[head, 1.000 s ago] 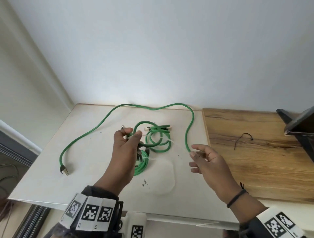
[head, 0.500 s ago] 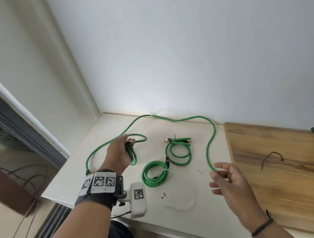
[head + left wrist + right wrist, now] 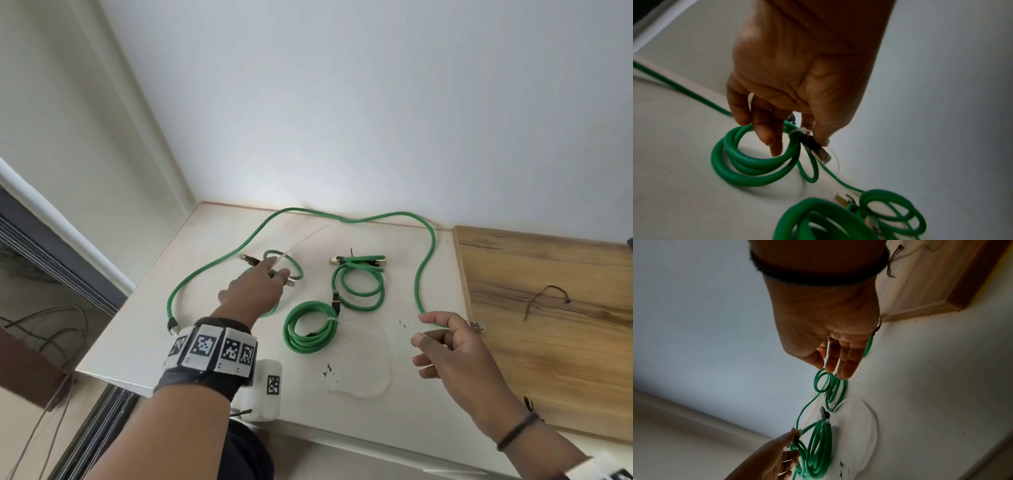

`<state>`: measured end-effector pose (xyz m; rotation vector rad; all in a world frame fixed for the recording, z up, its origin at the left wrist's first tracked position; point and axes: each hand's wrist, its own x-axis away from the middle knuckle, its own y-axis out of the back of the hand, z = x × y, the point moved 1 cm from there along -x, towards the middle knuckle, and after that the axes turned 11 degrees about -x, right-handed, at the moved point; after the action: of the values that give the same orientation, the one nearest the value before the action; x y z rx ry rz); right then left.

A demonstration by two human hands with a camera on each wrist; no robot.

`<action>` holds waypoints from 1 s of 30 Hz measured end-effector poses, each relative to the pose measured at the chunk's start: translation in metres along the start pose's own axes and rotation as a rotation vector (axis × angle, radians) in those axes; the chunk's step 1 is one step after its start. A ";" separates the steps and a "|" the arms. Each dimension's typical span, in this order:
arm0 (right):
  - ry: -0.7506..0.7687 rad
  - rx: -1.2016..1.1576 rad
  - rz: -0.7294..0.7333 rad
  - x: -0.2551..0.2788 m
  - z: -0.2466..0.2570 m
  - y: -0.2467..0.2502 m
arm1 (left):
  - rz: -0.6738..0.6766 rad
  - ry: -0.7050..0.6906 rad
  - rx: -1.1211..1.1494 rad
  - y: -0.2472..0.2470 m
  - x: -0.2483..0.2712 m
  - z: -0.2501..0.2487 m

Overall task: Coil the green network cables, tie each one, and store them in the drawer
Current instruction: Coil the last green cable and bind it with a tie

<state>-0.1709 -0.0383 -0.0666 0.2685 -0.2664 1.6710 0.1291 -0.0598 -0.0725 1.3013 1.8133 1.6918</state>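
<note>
On the white table [image 3: 137, 346], my left hand [image 3: 277, 270] pinches a small coiled green cable [image 3: 295, 266] at its white zip tie [image 3: 797, 130], thumb on the connector [image 3: 821, 153]; the coil [image 3: 748, 164] hangs just over the tabletop. Two more tied coils [image 3: 358, 308] [image 3: 305, 346] lie in the middle. A long uncoiled green cable [image 3: 424, 260] loops along the back wall. One end of it passes under my right hand [image 3: 431, 335], which hovers with relaxed fingers [image 3: 846, 368] and holds nothing. No drawer is in view.
A wooden surface [image 3: 548, 359] adjoins the table on the right, with a thin black cord [image 3: 544, 298] on it. The wall runs close behind. Left of the table is a drop to the floor with loose wires [image 3: 51, 325].
My left hand has carried the small coil from over the middle of the table out to the left and lowered it. The right hand stays beside the long cable's end.
</note>
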 end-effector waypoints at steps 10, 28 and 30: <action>-0.038 0.108 0.048 0.003 -0.003 -0.002 | 0.093 -0.020 0.159 -0.001 0.003 0.007; -0.032 0.103 0.039 0.003 0.002 0.001 | 0.282 0.332 0.117 0.034 0.001 0.152; -0.036 0.101 0.037 0.004 0.002 0.001 | 0.215 0.384 0.293 0.032 0.000 0.148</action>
<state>-0.1726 -0.0352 -0.0630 0.3711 -0.2154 1.7199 0.2539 0.0252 -0.0780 1.4019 2.2818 1.9544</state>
